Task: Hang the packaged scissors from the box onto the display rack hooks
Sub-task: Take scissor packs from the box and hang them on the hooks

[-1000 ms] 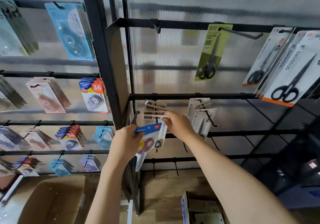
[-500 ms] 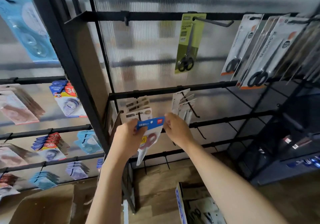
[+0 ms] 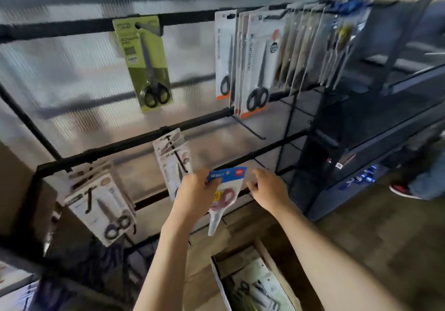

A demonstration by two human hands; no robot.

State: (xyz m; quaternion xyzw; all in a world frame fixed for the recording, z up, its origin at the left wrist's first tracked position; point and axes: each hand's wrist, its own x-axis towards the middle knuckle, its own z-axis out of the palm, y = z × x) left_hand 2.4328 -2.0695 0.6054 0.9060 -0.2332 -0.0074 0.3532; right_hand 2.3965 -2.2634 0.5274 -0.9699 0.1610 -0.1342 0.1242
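My left hand (image 3: 196, 193) grips a packaged scissors (image 3: 225, 190) with a blue header card and red handles, held upright in front of the lower bars of the black display rack (image 3: 134, 145). My right hand (image 3: 268, 191) has its curled fingertips at the pack's right edge and seems to pinch it; motion blur hides the exact contact. Below my arms, the open cardboard box (image 3: 271, 256) on the floor holds more packaged scissors (image 3: 255, 289). An empty hook (image 3: 249, 128) juts from the middle bar above my right hand.
A green scissors pack (image 3: 148, 66) hangs from the top bar, with several white packs (image 3: 252, 65) to its right. More packs hang at the lower left (image 3: 103, 208) and centre (image 3: 172, 160). A dark mesh shelf unit (image 3: 337, 156) stands right, beside a person's shoe (image 3: 399, 190).
The view has swung right and down. Both hands have carried the pack rightwards along the rack, from the leftmost hook past the centre packs.
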